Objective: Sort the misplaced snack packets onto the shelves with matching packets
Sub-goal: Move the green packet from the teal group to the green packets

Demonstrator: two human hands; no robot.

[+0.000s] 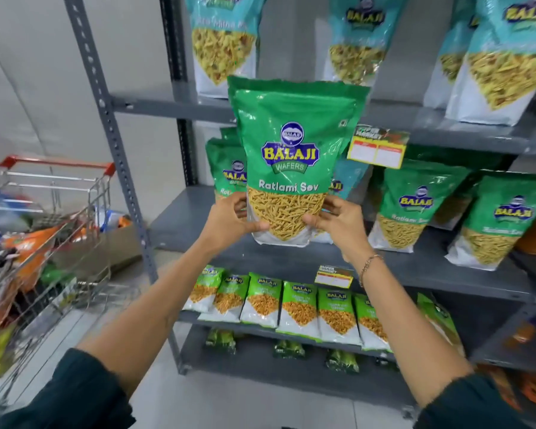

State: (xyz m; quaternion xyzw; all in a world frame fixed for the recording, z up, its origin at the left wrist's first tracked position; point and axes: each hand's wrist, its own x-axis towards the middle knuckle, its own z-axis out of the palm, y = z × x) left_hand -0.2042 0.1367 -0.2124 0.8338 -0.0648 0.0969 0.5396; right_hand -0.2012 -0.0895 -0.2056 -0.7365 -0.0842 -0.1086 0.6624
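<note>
I hold a green Ratlami Sev packet upright in front of the grey shelf rack; a second green packet seems stacked behind it. My left hand grips its lower left corner and my right hand its lower right corner. Behind it, the middle shelf carries matching green Ratlami Sev packets and one teal packet partly hidden by the held packet. The top shelf holds teal packets.
A wire shopping trolley full of mixed snack packets stands at the left. A lower shelf holds a row of small light-green packets, with dark green ones beneath. Yellow price tags hang on shelf edges. A cardboard box sits on the floor.
</note>
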